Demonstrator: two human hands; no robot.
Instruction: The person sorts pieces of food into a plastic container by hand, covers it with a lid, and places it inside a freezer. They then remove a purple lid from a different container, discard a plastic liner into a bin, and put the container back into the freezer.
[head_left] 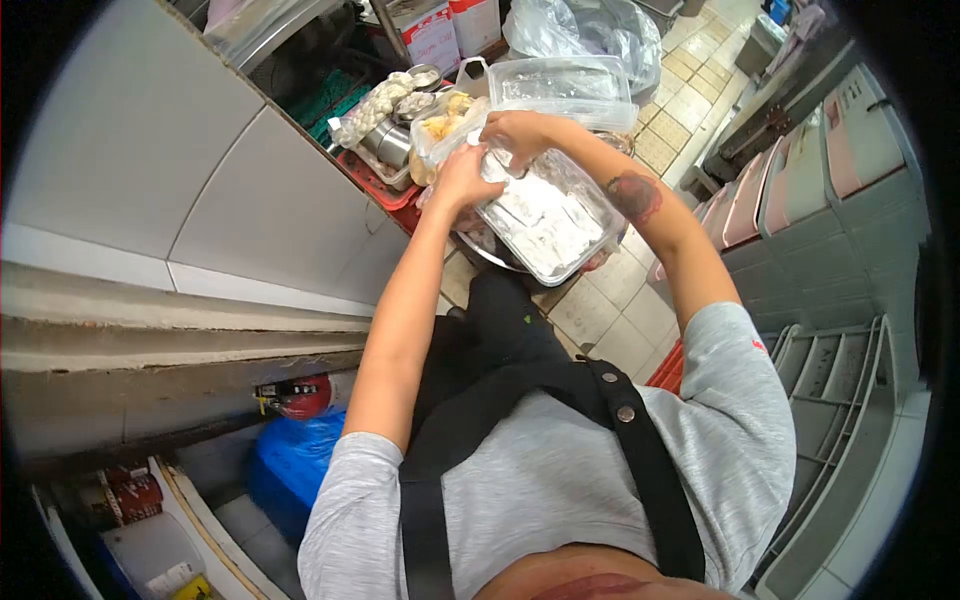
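Note:
A clear plastic container with white, floury flat pieces in it sits tilted in front of me. My left hand is at its far left corner, fingers curled and thumb pointing over the white pieces. Close beside it, my right hand bends down over the same end, fingers curled in. A whitish bit shows between the hands, too small to name. What the fingertips hold is hidden. A clear bag with yellowish pieces lies just beyond my left hand.
Behind stands another clear container, near a large plastic bag. Metal tins, a bag of pale round pieces and a red tray are at left. Pink-and-grey boxes line the right; a tiled counter borders the left.

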